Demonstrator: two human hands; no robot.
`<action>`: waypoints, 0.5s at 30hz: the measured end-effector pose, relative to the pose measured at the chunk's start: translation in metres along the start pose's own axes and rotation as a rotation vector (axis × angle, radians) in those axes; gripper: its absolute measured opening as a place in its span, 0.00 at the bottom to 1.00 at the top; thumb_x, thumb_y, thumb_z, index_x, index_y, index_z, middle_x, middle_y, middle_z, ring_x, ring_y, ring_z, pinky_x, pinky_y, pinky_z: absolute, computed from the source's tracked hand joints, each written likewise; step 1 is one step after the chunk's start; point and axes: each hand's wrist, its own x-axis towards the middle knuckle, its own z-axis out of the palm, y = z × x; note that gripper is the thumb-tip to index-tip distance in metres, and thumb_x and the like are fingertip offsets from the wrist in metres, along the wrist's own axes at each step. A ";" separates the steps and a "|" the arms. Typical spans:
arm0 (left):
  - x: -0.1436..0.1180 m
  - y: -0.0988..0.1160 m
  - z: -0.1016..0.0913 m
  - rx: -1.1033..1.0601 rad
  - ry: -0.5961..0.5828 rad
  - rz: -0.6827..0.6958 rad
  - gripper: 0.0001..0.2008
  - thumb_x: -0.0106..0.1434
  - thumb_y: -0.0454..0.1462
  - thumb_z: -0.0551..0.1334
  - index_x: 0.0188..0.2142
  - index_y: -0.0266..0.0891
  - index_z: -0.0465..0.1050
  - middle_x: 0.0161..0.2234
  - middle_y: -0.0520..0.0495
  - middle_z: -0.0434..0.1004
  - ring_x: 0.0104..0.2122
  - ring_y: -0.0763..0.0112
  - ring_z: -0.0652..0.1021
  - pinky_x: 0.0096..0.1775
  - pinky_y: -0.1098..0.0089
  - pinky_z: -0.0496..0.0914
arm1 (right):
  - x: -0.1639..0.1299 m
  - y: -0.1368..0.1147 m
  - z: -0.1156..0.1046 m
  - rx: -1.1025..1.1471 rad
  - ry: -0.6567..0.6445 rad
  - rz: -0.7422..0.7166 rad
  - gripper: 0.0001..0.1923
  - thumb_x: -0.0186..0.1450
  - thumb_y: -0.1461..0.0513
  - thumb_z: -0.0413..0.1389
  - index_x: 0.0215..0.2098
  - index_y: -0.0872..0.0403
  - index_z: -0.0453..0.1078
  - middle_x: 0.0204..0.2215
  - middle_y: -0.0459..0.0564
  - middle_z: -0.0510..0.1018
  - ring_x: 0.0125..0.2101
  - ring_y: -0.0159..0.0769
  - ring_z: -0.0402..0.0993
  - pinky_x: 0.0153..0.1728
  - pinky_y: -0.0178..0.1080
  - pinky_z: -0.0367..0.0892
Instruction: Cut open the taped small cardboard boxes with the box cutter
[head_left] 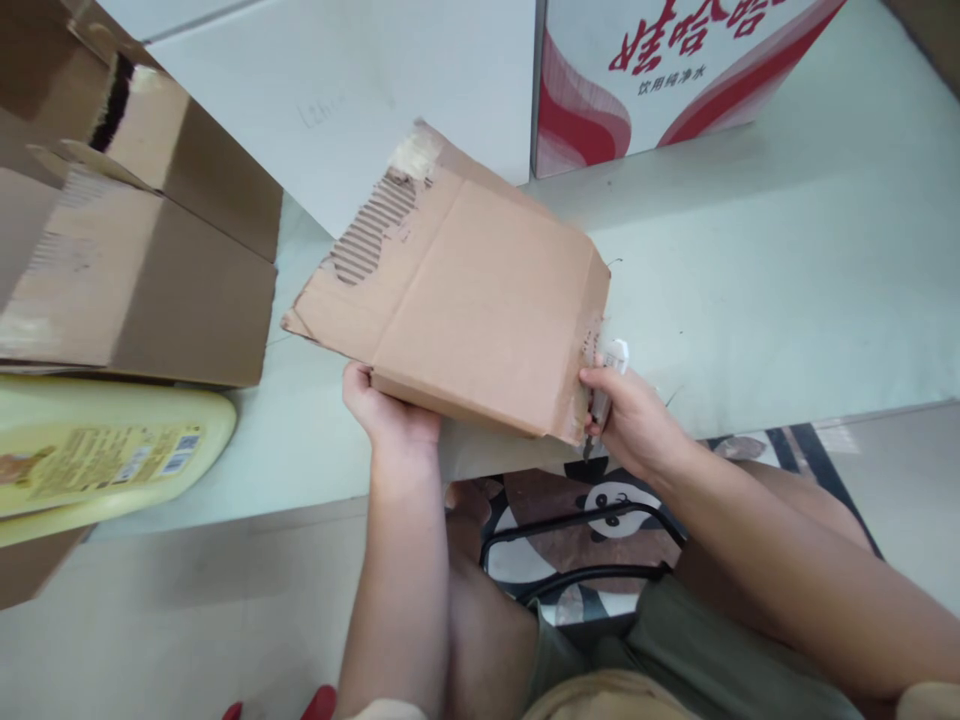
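Several cartons (pixel 142 290) on a pale green tabletop (pixel 787 290).

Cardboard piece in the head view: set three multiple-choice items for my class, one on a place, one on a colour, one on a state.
1. Where does the left hand grip the cardboard piece?
A. its near left edge
B. its far corner
C. nowhere

2. What colour is the bottle at the left?
A. blue
B. pale yellow
C. black

3. What state is the piece's far left flap in?
A. smooth and whole
C. wet
B. torn, with corrugation bare

Answers:
1. A, since the fingers wrap the near left edge.
2. B, since its body is pale yellow under a printed label.
3. B, since ribbed inner layers show where the outer paper is ripped off.

The right hand grips the near right corner along with a small white tool.
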 end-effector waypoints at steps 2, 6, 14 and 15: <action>0.000 0.000 0.000 -0.004 0.002 -0.007 0.11 0.59 0.46 0.60 0.29 0.41 0.69 0.34 0.46 0.76 0.47 0.57 0.80 0.49 0.63 0.77 | 0.000 0.000 0.000 0.001 -0.002 -0.003 0.17 0.49 0.53 0.62 0.31 0.49 0.63 0.16 0.37 0.64 0.15 0.27 0.58 0.15 0.33 0.49; 0.002 0.000 -0.002 -0.026 -0.005 -0.002 0.10 0.58 0.45 0.59 0.28 0.41 0.68 0.32 0.47 0.75 0.45 0.58 0.80 0.49 0.64 0.77 | 0.001 0.000 -0.001 0.019 -0.008 -0.009 0.17 0.48 0.53 0.62 0.32 0.50 0.63 0.17 0.37 0.64 0.16 0.27 0.58 0.15 0.32 0.50; -0.006 0.000 0.003 -0.058 -0.032 0.041 0.10 0.60 0.44 0.60 0.28 0.41 0.69 0.30 0.48 0.75 0.42 0.60 0.80 0.50 0.64 0.77 | -0.005 -0.002 -0.001 0.044 -0.028 -0.043 0.18 0.48 0.54 0.64 0.33 0.50 0.64 0.20 0.39 0.65 0.19 0.28 0.58 0.16 0.33 0.48; -0.007 0.000 0.005 -0.056 -0.033 0.046 0.11 0.60 0.45 0.60 0.29 0.41 0.70 0.30 0.48 0.75 0.43 0.60 0.81 0.50 0.64 0.77 | -0.005 -0.002 -0.002 0.047 -0.031 -0.050 0.18 0.48 0.54 0.63 0.33 0.50 0.64 0.21 0.39 0.65 0.19 0.29 0.58 0.16 0.33 0.48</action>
